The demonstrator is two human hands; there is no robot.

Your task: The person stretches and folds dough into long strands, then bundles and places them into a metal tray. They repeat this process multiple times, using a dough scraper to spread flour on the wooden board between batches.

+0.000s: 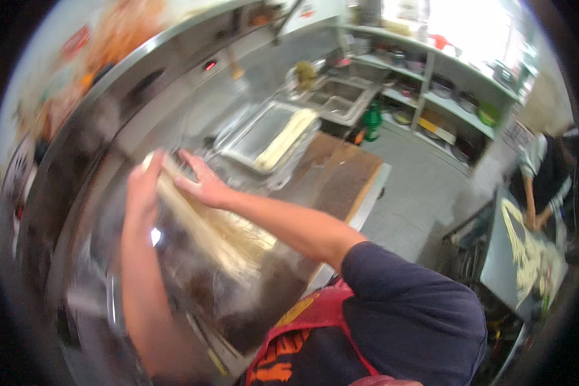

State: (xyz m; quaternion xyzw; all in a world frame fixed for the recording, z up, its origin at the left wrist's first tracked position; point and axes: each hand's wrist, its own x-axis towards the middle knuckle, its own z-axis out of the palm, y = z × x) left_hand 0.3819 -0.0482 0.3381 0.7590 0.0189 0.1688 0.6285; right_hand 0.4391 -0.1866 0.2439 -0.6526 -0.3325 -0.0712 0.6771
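A long pale band of dough (193,219), blurred by motion, runs from my hands down across the dark wooden worktop (289,272). At its far end my left hand (144,186) is closed around it, and a white bit of dough shows at the fingers. My right hand (205,186) is just right of the band, thumb and forefinger spread, with the thumb at the dough's edge. Under my right forearm lie pale, floury strands or scraps (248,229); blur hides their exact form. Flour dusts the worktop.
Beyond the hands, a metal tray (243,132) holds a long dough strip (287,140). A sink (340,99), a green bottle (372,120) and loaded shelves (463,103) stand farther back. At right, another person (543,169) handles dough strands (526,255) on a metal table (497,258).
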